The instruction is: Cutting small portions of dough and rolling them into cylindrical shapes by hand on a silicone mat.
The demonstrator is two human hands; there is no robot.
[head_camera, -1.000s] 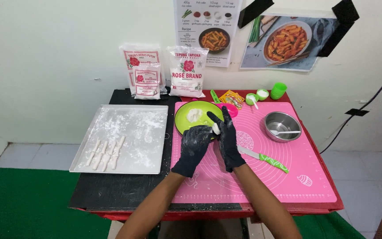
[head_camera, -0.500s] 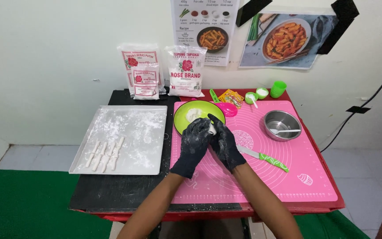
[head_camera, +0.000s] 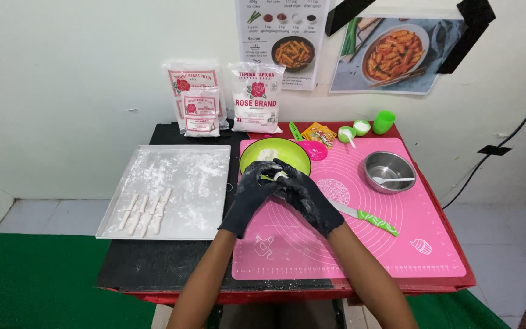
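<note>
Red table w/ pink silicone mat [head_camera: 397, 244], floured tray [head_camera: 177, 176] at left bearing white dough sticks [head_camera: 144, 213]. Both black-gloved hands, left hand [head_camera: 252, 196] & right hand [head_camera: 304, 196], closed together around small white dough piece [head_camera: 279, 175] just in front of green bowl [head_camera: 257, 157]. Probably soft, light, tacky; best cupped between palms, not pinched. Green-handled knife [head_camera: 366, 217] beside right wrist
</note>
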